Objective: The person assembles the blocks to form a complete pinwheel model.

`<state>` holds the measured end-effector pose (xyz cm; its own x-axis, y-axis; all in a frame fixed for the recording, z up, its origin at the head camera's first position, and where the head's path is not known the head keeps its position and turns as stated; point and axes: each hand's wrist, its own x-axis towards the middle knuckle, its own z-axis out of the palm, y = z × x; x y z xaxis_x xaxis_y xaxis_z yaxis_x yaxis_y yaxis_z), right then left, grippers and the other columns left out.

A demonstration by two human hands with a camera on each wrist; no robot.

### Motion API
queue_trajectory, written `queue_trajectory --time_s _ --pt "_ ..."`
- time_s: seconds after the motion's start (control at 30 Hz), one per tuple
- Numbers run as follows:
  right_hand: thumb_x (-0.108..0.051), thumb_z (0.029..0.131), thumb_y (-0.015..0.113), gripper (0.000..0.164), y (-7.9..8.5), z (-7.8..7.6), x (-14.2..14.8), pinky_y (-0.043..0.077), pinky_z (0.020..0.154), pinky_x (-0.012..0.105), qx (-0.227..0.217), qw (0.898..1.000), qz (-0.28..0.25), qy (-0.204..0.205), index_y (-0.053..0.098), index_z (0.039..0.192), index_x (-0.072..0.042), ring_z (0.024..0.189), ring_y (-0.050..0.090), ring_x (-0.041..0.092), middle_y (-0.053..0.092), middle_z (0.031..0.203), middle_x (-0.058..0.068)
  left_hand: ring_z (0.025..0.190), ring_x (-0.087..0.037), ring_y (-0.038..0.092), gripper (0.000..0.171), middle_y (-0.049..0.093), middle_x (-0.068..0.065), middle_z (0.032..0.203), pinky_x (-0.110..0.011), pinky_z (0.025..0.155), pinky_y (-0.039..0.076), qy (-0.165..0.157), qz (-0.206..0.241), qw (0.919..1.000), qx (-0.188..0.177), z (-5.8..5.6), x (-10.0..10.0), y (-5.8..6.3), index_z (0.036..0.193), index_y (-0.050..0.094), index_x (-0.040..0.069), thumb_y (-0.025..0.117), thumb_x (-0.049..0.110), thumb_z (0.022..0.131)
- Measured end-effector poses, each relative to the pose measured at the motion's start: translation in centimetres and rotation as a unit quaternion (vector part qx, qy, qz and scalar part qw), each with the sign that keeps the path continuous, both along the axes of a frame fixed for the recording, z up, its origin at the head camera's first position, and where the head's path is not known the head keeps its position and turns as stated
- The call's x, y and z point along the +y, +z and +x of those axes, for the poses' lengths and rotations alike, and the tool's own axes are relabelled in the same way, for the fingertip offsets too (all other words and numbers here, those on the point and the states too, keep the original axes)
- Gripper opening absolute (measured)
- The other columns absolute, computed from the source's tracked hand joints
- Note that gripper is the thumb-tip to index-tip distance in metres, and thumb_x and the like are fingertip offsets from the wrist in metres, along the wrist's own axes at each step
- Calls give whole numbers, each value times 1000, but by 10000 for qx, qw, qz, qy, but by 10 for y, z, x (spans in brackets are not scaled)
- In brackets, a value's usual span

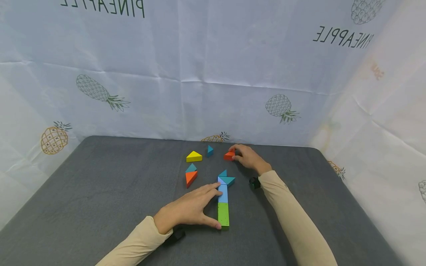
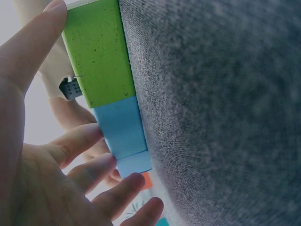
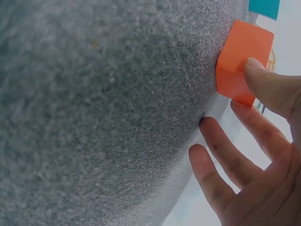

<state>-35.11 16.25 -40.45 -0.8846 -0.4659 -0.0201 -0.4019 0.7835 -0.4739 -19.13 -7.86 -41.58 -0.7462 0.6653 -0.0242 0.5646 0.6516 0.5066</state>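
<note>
Head view shows me, looking on from the near side, a row of five touching pieces already laid on the bench [image 1: 116, 184]: green block [image 1: 223, 214] nearest, blue block [image 1: 223, 193], pale-blue triangle [image 1: 220, 181], teal triangle [image 1: 227, 180] to its right, small blue triangle [image 1: 223, 173] farthest. The left hand [image 1: 191, 207] has its fingers spread and relaxed, touching green and blue, grasping nothing. The right hand [image 1: 249, 158] pinches a red-orange block [image 1: 228, 156] near the far edge, apart from the row. That one seems not yet placed; likewise, to the left, the yellow triangle [image 1: 194, 157], dark-blue piece [image 1: 209, 151], teal wedge [image 1: 191, 168] and orange triangle [image 1: 190, 178] sit loose.
</note>
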Motion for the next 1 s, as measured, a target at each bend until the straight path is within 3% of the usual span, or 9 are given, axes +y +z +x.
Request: queue_trajectory --time_s 0.37,0.6,1.0 --pt "-14 100 59 31 -2 5 -1 43 106 56 38 9998 -105 165 58 131 -8 129 53 38 57 137 17 148 -22 33 90 28 0 163 -46 116 36 11 -3 10000 -23 0 0 -1 145 48 18 75 67 75" --pt "-13 99 61 32 -2 8 -3 49 100 52 -20 9996 -120 265 58 130 -8 118 60 36 57 137 18 148 -21 33 90 28 0 163 -46 116 36 -1 -7 10000 -36 -1 0 -1 145 48 18 74 68 75" --pt "-12 99 61 35 -1 15 -3 48 103 53 -128 9994 -195 248 61 134 -11 124 58 37 59 136 18 148 -21 34 90 29 -1 163 -45 116 37 -31 -15 10000 1 -1 0 -1 145 47 18 74 68 75"
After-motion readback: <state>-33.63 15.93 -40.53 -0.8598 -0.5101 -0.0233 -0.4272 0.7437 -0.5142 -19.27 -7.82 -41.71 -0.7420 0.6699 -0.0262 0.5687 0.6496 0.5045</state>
